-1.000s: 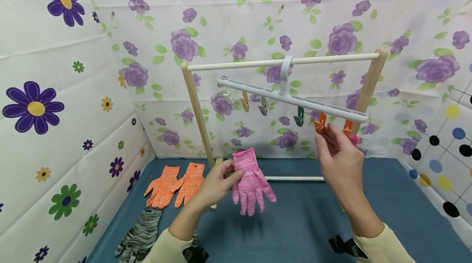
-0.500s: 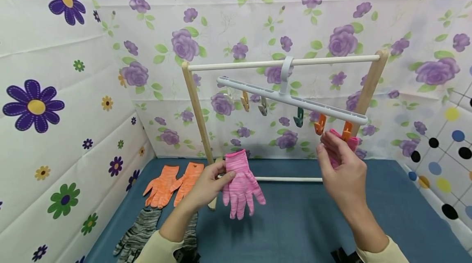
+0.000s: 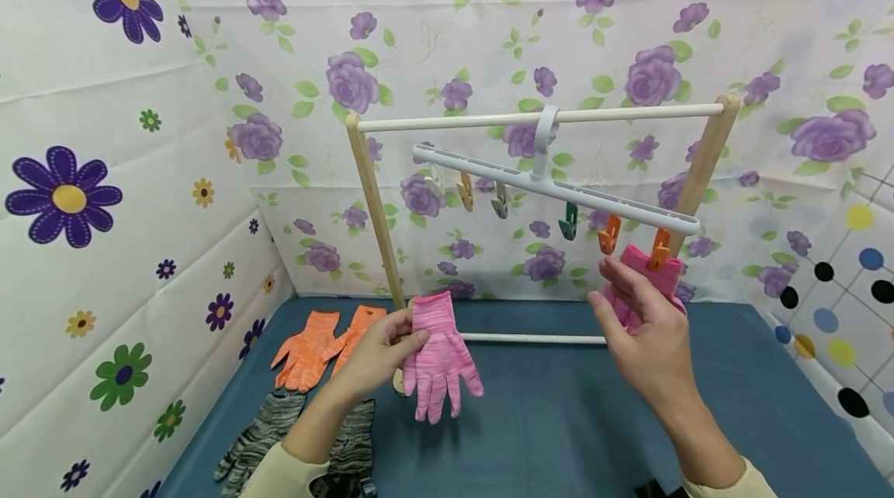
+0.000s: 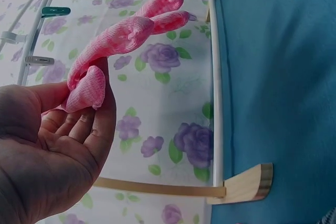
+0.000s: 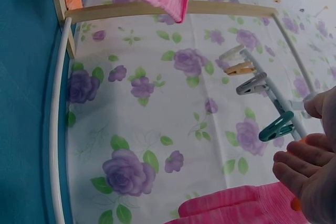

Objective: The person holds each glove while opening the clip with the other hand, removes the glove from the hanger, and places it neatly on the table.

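My left hand pinches a pink glove near its cuff, thumb in front; its fingers dangle above the table. In the left wrist view the pinched glove folds over my fingertips. A second pink glove hangs by its cuff from the orange clip at the hanger's right end. My right hand is in front of that glove, fingers loosely bent, hiding much of it. In the right wrist view, the relaxed fingers lie beside the hung glove.
The grey clip hanger tilts down to the right from the rack's white bar. Another orange clip, a green clip and several paler ones hang along it. Orange gloves and grey striped gloves lie at the left.
My left hand has carried its pink glove left and slightly down. The right hand has left the inner orange clip and lowered, with more of the hung glove now showing.
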The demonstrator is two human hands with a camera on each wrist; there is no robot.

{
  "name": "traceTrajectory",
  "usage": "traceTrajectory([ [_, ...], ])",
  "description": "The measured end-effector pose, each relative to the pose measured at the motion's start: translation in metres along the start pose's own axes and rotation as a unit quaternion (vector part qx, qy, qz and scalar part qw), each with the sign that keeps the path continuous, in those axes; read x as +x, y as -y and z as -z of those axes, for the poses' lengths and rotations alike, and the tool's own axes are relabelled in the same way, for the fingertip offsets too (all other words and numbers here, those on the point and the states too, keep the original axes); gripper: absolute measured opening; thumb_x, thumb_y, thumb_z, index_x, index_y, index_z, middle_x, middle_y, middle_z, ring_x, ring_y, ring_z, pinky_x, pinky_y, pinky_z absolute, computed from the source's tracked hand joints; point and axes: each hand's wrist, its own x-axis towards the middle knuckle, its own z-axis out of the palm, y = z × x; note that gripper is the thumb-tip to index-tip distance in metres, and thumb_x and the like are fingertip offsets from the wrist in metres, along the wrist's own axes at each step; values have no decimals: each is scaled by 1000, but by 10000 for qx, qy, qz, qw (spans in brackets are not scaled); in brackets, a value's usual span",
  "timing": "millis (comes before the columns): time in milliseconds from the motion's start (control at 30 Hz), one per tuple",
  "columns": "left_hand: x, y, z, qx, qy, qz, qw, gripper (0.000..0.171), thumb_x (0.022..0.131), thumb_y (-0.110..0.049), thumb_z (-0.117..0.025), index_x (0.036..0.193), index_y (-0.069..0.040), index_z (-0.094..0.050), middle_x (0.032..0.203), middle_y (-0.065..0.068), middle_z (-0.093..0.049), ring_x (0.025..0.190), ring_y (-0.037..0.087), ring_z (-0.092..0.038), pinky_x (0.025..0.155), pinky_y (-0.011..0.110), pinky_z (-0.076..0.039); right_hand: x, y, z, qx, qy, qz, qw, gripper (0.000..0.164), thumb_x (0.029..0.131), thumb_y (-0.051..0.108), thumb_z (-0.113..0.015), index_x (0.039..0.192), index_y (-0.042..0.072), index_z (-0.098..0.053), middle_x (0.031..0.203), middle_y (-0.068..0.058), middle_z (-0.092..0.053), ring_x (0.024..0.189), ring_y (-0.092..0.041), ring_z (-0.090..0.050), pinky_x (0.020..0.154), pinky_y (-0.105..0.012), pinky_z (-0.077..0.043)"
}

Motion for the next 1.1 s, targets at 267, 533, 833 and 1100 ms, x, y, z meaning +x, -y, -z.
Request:
traceTrajectory([
  [267, -4, 7, 5, 181, -49, 163, 9997, 28, 111, -23, -60, 132, -3, -62, 97, 12, -68, 75, 19, -59, 65, 29, -52, -5, -6, 2, 183, 228, 251, 9993, 66, 89, -3, -84, 149, 13, -63, 139, -9, -70, 123, 0, -65, 97, -15, -48],
  [533, -6, 15, 9, 21, 232, 285, 9993, 24, 112, -19, -59, 126, 1, -59, 88, 11, -62, 66, 17, -51, 61, 28, -47, -9, -11, 2, 100, 550, 283, 9980, 69, 90, -3, -84, 152, 14, -59, 143, -9, -67, 127, -13, -65, 100, -15, -46],
  [833, -14, 28, 5, -364, 582, 681, 9953, 29, 112, -13, -57, 135, 3, -54, 86, 9, -61, 66, 15, -54, 61, 26, -48, -17, -16, 1, 130, 738, 431, 9963, 70, 90, -6, -82, 154, 11, -57, 144, -11, -66, 133, -3, -59, 105, -15, -42],
  [1100, -21, 40, 1, -703, 716, 1083, 9890, 38, 112, -14, -57, 146, 2, -48, 93, 10, -65, 72, 15, -63, 64, 28, -53, -23, -17, 1, 176, 846, 389, 9955, 73, 89, -6, -82, 154, 13, -57, 144, -12, -66, 132, -3, -60, 104, -15, -43],
])
